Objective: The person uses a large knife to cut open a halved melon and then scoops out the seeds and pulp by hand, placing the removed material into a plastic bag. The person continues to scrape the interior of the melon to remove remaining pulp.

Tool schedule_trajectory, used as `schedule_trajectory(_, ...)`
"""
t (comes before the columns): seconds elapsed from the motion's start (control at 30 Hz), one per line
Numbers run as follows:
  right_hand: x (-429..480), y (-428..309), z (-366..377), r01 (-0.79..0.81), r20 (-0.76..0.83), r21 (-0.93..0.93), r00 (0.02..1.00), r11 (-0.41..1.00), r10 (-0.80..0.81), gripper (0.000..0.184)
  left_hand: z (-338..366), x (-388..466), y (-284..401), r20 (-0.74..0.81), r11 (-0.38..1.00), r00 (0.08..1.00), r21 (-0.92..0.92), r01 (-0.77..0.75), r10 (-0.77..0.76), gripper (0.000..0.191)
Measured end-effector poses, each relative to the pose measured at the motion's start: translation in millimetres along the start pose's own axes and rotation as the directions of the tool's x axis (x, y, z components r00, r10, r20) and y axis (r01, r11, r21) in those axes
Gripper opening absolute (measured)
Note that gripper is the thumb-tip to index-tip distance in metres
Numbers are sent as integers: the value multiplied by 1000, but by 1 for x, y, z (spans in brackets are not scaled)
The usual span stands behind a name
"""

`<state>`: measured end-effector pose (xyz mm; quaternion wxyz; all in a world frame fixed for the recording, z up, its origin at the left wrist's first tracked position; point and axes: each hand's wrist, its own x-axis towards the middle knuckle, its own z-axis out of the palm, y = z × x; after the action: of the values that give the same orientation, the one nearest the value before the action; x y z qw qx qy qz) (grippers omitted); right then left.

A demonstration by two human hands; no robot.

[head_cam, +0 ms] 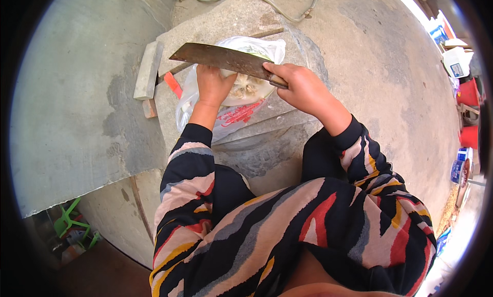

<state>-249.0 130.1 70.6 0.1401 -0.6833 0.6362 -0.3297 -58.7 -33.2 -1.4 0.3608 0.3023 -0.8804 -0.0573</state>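
A large cleaver-like knife [231, 61] with a dark, worn blade is gripped at its wooden handle by my right hand [302, 89]. Its blade points left and passes over a cut piece of pale melon or gourd [246, 89], whose seedy, fibrous middle faces up. My left hand [215, 85] rests at the left side of the piece, thumb apart, its fingertips partly hidden under the blade; whether it grips the piece I cannot tell. Under and around the piece lies a thin white plastic bag [235, 121] with red print.
The bag lies on a rough stone slab [181, 38]. A concrete block [148, 70], a brick piece [149, 108] and a red strip [173, 84] are left of it. A hose [269, 3] curves behind. Red buckets [468, 136] and containers stand far right.
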Motion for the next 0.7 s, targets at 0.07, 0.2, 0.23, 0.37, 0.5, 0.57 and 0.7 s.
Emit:
schedule_trajectory(0.07,6,-1,1,-13,8,-9,1000,1000,13,49,2,-3,1,-22,1000,1000,-24,6,-7,52)
schedule_trajectory(0.2,22,-3,-1,-30,32,-70,999,997,33,47,2,0,0,-62,998,998,-67,-7,3,53)
schedule_trajectory(0.23,23,-3,-3,-29,41,-50,999,998,31,47,2,0,0,-58,998,998,-69,-4,0,54)
schedule_trajectory(0.37,17,0,-7,-29,88,-35,996,999,32,47,-3,-4,1,-47,998,998,-34,-46,44,54)
schedule_trajectory(0.5,26,12,5,-117,49,-28,992,993,118,46,-1,-5,11,7,996,996,-13,-85,85,59)
schedule_trajectory(0.57,31,18,6,-119,-17,24,993,993,119,45,2,0,14,-21,989,989,-35,-146,146,61)
schedule_trajectory(0.7,17,21,-2,-231,-9,157,972,960,236,45,1,-5,14,-16,995,997,-55,-83,82,61)
